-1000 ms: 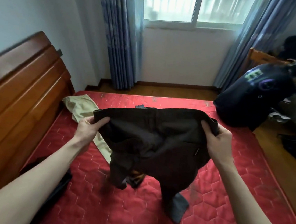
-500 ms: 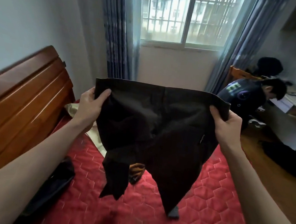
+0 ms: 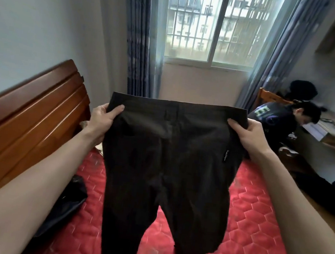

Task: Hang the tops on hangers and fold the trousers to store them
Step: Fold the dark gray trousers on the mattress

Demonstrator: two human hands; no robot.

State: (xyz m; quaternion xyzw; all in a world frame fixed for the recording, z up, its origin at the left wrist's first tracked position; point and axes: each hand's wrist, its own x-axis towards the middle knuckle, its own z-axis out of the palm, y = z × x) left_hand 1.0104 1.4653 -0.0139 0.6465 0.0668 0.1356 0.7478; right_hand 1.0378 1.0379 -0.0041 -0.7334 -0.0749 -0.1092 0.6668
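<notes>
Dark brown trousers [image 3: 171, 160] hang full length in front of me above the red quilted bed [image 3: 255, 229], the waistband stretched level at the top. My left hand [image 3: 102, 120] grips the left end of the waistband, thumb on the near side. My right hand [image 3: 246, 135] grips the right end the same way. Both legs drop straight down and leave the frame at the bottom. A small black label shows on the right hip. A sliver of a beige garment [image 3: 84, 124] peeks out beside my left wrist; the rest is hidden by the trousers.
A wooden headboard [image 3: 25, 116] runs along the left. A black garment [image 3: 67, 205] lies on the bed by my left forearm. A person in a dark top [image 3: 276, 121] sits at a desk [image 3: 331, 133] at right. Dark cloth [image 3: 324, 195] lies on the wooden floor.
Both hands have lifted the trousers off the bed and spread the waistband wide, so the crumpled legs now hang straight. The view has tilted upward toward the window.
</notes>
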